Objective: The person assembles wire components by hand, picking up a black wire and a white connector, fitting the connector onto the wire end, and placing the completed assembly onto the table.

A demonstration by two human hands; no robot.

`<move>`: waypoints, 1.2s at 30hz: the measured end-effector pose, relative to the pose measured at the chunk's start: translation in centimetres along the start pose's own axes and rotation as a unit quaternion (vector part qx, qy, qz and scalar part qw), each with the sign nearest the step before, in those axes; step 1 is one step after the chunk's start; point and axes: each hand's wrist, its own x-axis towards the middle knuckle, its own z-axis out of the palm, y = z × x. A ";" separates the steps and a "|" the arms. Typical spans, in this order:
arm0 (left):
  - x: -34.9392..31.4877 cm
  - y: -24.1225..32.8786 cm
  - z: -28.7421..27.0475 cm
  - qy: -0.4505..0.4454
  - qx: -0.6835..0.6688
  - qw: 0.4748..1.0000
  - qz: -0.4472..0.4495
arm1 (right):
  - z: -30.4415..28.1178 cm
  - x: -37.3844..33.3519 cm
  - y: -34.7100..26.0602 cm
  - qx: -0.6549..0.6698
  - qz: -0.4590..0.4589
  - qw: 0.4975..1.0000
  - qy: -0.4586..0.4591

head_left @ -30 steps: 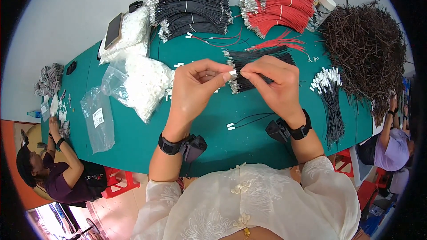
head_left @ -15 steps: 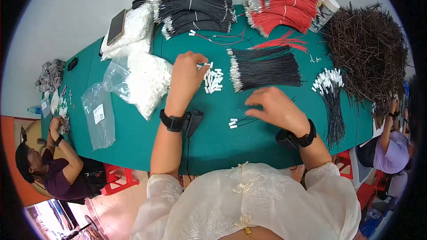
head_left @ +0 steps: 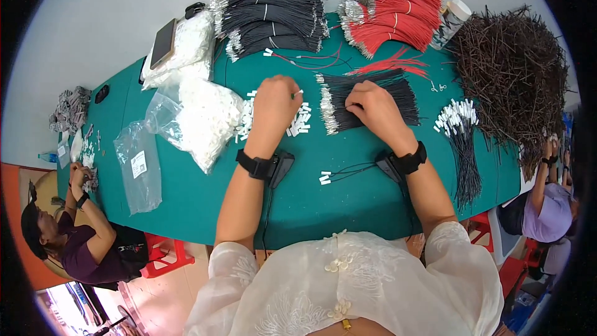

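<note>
My left hand (head_left: pixel 275 102) is above a loose pile of small white connector housings (head_left: pixel 300 123), and its thumb and finger pinch one white housing (head_left: pixel 301 93). Over the row of black wires (head_left: pixel 407 96) with silvery terminal ends, my right hand (head_left: pixel 373 102) is closed, fingertips drawn together; what they grip is hidden. Nearer me lie a few black wires with white housings (head_left: pixel 324 177) on their ends. To the right, a bundle of black wires with white housings (head_left: pixel 461 121) lies fanned out.
Black wire bundles (head_left: pixel 270 9) and red wire bundles (head_left: pixel 395 9) lie at the back, beside a white-lidded bottle (head_left: pixel 452 22). A brown tangled heap (head_left: pixel 510 74) fills the right. Leftward are a bag of white housings (head_left: pixel 208 115), a phone (head_left: pixel 163 43) and a co-worker (head_left: pixel 81 230).
My right hand has moved away from me, from beside the few finished wires to over the black wire row. My left hand has shifted slightly right, and a white housing now shows at its fingertips.
</note>
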 end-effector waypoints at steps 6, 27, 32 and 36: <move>-0.7 5.1 -6.4 0.060 -0.170 0.983 0.020 | -1.5 -0.1 0.4 0.097 -0.023 0.995 0.028; -2.1 7.7 -8.2 0.032 -0.370 0.927 -0.046 | -7.0 -0.3 -5.8 0.242 0.028 0.956 0.163; -2.2 7.8 -8.1 0.005 -0.398 0.915 -0.063 | -7.3 -0.3 -6.3 0.246 0.014 0.952 0.180; -2.3 7.9 -7.9 -0.005 -0.412 0.909 -0.063 | -7.2 -0.4 -6.5 0.253 0.024 0.949 0.188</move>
